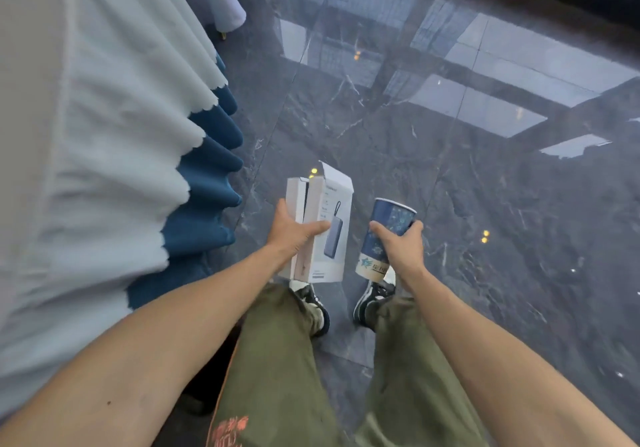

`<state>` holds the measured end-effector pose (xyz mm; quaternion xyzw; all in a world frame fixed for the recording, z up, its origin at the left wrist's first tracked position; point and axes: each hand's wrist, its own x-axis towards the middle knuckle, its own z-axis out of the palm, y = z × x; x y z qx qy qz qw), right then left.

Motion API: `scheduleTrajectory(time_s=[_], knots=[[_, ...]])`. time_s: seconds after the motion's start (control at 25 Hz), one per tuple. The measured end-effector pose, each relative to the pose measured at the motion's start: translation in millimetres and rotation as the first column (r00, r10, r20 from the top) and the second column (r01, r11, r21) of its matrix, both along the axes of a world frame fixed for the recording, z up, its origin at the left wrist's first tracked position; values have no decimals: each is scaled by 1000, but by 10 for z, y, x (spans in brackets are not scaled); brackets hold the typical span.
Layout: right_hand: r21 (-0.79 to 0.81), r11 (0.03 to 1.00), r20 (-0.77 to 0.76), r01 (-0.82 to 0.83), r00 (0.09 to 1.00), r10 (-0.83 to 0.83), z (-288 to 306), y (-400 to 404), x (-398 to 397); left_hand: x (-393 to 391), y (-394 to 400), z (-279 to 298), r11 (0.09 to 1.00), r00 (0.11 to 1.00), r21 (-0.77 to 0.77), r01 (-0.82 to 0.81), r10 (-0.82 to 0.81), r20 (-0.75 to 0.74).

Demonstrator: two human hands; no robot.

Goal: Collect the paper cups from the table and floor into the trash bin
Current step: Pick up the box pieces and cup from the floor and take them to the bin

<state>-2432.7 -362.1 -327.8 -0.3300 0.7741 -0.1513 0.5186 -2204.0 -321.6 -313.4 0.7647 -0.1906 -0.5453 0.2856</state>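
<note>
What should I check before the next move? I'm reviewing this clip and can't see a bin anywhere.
1. Right hand grips the paper cups: ok, fingers wrap the blue stack, which tilts.
2. Left hand free for more cups: not ok, it holds a white box with an open flap.
3. Trash bin located: cannot tell, none in view.
4. Path ahead: ok, the dark glossy floor shows only reflections.
5. Clearance from the draped tablecloth on the left: ok, hands are apart from it.
6. Cups left on the table: cannot tell, tabletop is out of view.
</note>
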Motion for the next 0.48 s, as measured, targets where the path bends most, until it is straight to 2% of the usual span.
scheduleTrajectory(time_s=[0.12,0.24,0.48], knots=[[-4,1000,55,-2,998,2,801,410,150,46,331,699,1000,999,-3,-2,2,-32],[-33,998,93,-51,994,54,1311,815,319,178,650,1159,1000,999,-13,20,-21,-39],[-39,991,139,-125,982,129,1664,1696,547,429,1688,1532,995,992,-16,-102,100,-74]])
